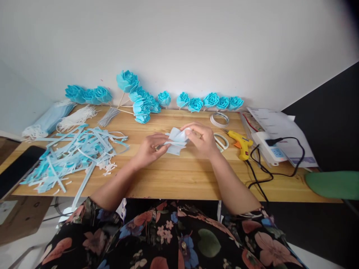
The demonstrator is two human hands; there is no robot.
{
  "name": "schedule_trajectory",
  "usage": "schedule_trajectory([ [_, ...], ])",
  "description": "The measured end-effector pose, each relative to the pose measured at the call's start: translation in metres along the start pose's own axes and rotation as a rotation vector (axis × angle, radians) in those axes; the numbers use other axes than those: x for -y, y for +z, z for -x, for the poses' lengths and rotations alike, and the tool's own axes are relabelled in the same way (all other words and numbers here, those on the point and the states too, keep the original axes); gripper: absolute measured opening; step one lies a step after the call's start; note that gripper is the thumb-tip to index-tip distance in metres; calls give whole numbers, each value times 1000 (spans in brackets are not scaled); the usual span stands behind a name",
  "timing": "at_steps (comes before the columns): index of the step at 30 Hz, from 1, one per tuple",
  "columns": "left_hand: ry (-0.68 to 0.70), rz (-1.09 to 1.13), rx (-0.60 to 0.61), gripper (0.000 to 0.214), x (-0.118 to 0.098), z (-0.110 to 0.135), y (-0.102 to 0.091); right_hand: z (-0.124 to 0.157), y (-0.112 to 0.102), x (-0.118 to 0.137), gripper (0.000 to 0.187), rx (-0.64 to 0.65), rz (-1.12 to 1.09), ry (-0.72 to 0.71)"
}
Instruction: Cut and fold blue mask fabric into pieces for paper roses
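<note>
Both of my hands meet over the middle of the wooden table (174, 179). My left hand (150, 148) pinches the left side of a pale blue folded sheet (176, 142), fingers closed on it. My right hand (201, 139) grips the sheet's right side from above, fingers curled round it. The sheet is held just above the tabletop.
A heap of blue and white cut strips (75, 153) covers the left. Blue handmade roses (141, 101) line the wall. To the right lie tape rolls (219, 119), scissors (221, 142), a yellow glue gun (241, 144) with black cable, a power strip (270, 149) and papers (280, 127).
</note>
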State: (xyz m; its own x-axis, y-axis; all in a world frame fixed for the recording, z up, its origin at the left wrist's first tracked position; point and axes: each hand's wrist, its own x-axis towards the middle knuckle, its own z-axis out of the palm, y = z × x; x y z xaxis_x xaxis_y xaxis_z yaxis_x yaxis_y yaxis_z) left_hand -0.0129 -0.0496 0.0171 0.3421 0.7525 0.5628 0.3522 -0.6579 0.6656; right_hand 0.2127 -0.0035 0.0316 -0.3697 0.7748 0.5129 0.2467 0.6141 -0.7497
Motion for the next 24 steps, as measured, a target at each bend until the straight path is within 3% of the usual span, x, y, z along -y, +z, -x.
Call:
schedule_trajectory([
  [3,-106,16,-150,22,2,0,0,-4,-4,-7,16,-248,-309,208],
  [5,-145,14,-228,25,3,-1,0,-8,-5,-9,16,-334,-569,312],
  [8,-157,-21,-238,27,2,0,0,-10,0,-6,19,-274,-870,417],
  [11,-71,-69,-229,22,-1,1,1,-8,12,-2,20,-165,-1049,521],
  [17,170,-153,-275,24,0,4,4,-3,29,-8,23,-114,-1142,672],
  [24,244,-157,-221,31,6,4,7,0,31,-6,26,-92,-1028,659],
])
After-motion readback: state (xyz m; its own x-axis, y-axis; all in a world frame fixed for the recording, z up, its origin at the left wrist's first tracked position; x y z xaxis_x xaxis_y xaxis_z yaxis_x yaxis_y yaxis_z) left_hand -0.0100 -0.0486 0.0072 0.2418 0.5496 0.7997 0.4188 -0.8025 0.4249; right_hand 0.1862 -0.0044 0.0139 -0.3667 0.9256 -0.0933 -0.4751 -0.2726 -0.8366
